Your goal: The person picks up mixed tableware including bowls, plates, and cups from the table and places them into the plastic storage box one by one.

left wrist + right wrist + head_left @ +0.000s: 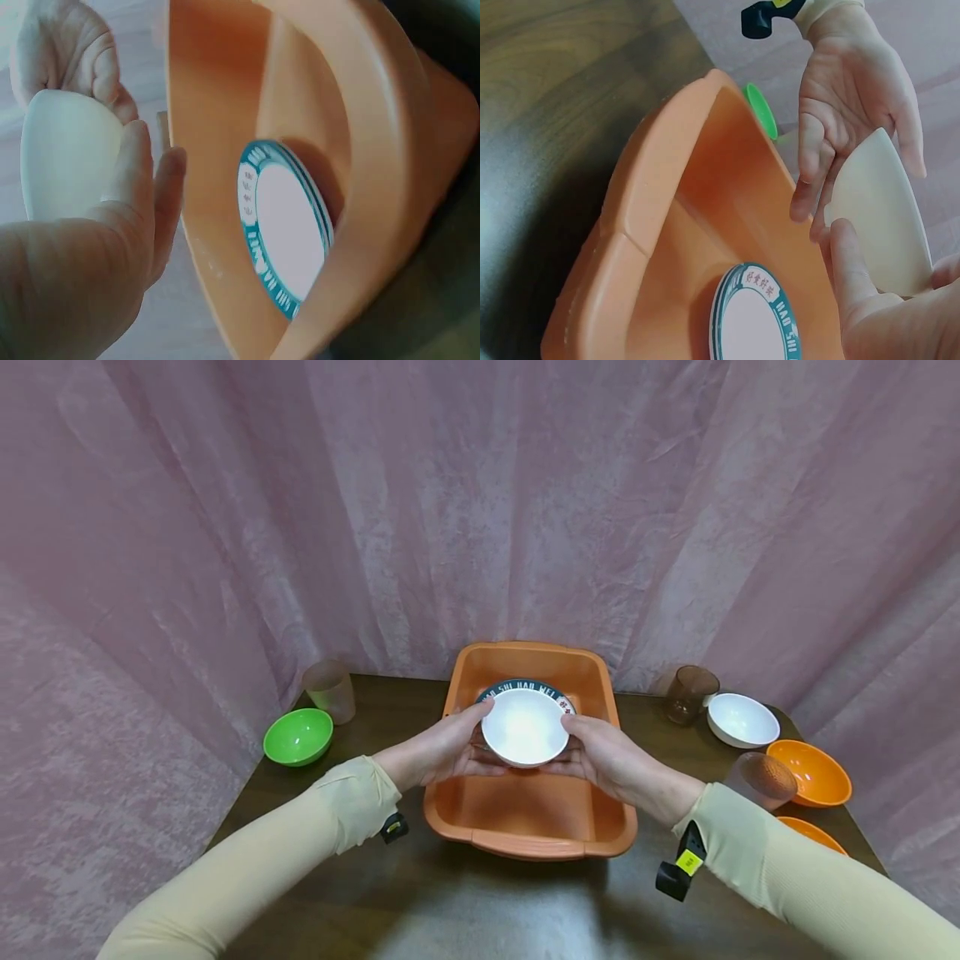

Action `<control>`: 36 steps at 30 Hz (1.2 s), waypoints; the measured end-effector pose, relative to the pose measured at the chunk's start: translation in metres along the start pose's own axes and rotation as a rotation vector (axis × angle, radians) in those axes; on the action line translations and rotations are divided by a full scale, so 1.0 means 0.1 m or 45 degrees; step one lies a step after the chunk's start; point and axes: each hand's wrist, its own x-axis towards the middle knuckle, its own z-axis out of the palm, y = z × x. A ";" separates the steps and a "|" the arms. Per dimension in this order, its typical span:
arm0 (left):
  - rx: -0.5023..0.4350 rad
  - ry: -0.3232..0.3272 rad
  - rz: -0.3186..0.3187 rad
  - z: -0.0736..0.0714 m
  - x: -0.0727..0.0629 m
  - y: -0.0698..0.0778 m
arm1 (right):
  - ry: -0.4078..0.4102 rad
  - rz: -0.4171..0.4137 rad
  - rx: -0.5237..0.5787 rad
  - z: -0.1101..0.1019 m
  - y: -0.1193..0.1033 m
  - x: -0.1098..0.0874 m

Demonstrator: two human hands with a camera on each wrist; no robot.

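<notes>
**White bowl (525,727) gripped between left hand (450,747) and right hand (611,756)**

Left of the fingers, a green bowl (298,737) and a pale cup (332,692) stand on a dark table (405,893), with pink curtains (450,527) behind. Below the fingers sits an orange basin (528,845). To their right are a brown cup (690,693), a second white bowl (742,721), a tilted cup (761,779) and two orange bowls (817,774).

Over the basin, both thumbs hold the gripped bowl's rim, other fingers underneath; its round mouth faces up toward the head camera.

Beyond the fingertips, it partly covers a green-rimmed plate (285,232), single or stacked, hard to tell. The right sleeve (817,885) hides part of the nearer orange bowl.
</notes>
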 end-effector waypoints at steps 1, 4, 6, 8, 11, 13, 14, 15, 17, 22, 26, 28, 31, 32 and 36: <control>0.041 -0.002 0.011 -0.01 -0.01 0.00 | -0.001 -0.006 -0.005 -0.01 -0.01 0.01; 0.271 0.010 0.087 -0.03 -0.06 0.01 | 0.020 -0.018 -0.021 -0.03 -0.04 0.03; 0.521 0.064 0.170 -0.06 -0.11 0.01 | 0.040 -0.019 -0.029 -0.05 -0.06 0.05; 0.785 0.124 0.260 -0.09 -0.16 0.02 | 0.061 -0.025 -0.035 -0.07 -0.09 0.08; 1.116 0.198 0.399 -0.13 -0.25 0.02 | 0.082 -0.031 -0.043 -0.11 -0.13 0.13; 1.282 0.223 0.472 -0.16 -0.30 0.01 | 0.081 -0.042 -0.051 -0.14 -0.15 0.17; 1.357 0.238 0.502 -0.17 -0.33 0.01 | 0.078 -0.047 -0.054 -0.15 -0.17 0.19; 1.427 0.253 0.530 -0.17 -0.35 0.00 | 0.086 -0.045 -0.055 -0.16 -0.18 0.20; 1.563 0.281 0.587 -0.17 -0.40 -0.02 | 0.089 -0.054 -0.051 -0.18 -0.21 0.25; 1.864 0.304 0.714 -0.13 -0.51 -0.07 | 0.124 -0.035 -0.059 -0.20 -0.27 0.38; 2.063 0.268 0.752 -0.06 -0.57 -0.13 | 0.156 0.021 -0.052 -0.19 -0.30 0.53; 2.130 0.239 0.766 -0.02 -0.59 -0.17 | 0.175 0.042 -0.035 -0.18 -0.30 0.60; 2.176 0.188 0.765 0.02 -0.60 -0.21 | 0.216 0.081 -0.014 -0.16 -0.29 0.72; 2.182 0.172 0.766 0.03 -0.60 -0.23 | 0.228 0.093 -0.010 -0.16 -0.28 0.76; 2.195 0.131 0.747 0.05 -0.57 -0.26 | 0.278 0.148 -0.014 -0.14 -0.25 0.92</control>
